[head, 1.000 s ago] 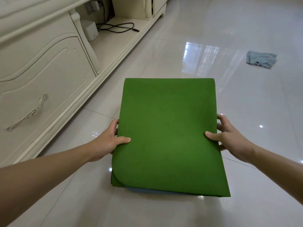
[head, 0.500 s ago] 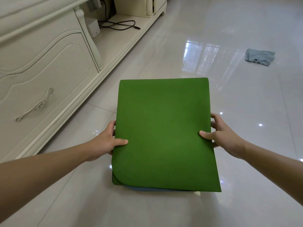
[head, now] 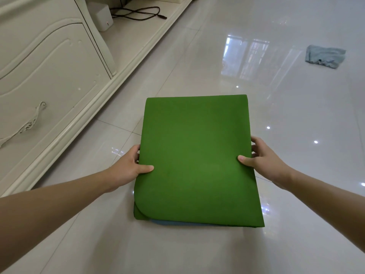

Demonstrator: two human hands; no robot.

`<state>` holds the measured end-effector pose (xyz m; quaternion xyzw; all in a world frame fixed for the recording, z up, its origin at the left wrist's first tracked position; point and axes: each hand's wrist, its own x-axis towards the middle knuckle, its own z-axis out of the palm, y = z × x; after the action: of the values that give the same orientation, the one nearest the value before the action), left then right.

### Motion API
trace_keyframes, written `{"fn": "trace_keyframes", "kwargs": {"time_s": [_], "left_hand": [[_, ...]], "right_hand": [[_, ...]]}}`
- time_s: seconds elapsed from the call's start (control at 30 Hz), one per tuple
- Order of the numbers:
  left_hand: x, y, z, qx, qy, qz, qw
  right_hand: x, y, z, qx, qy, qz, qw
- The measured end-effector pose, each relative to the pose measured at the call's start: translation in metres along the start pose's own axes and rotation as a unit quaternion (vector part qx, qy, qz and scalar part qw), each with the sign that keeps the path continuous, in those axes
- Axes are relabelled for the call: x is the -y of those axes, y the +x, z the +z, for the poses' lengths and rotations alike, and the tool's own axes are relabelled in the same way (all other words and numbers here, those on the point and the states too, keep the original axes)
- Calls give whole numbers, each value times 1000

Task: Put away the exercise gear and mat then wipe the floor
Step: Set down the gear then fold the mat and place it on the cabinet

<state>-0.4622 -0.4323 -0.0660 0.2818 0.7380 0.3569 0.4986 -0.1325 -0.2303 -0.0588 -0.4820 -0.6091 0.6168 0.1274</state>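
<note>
My left hand (head: 128, 171) and right hand (head: 264, 161) pinch the folded mat (head: 195, 159) by its side edges, thumbs on top, mid-frame over the floor (head: 189, 62). It looks light, soft, floppy; gripping both edges should stop it unfolding.

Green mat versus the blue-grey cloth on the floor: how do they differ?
The green mat is folded flat with smooth faces; the blue-grey cloth lies crumpled. The left hand and right hand grip the green mat's side edges; nothing touches the blue-grey cloth. Both are soft, flexible sheets.
</note>
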Motion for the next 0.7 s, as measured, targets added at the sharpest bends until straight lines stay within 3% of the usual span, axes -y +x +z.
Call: {"fn": "trace_keyframes", "kwargs": {"time_s": [0.7], "left_hand": [[24,36,9,-17,21,-30,999]], "right_hand": [[-28,38,8,-2,-37,48,998]]}}
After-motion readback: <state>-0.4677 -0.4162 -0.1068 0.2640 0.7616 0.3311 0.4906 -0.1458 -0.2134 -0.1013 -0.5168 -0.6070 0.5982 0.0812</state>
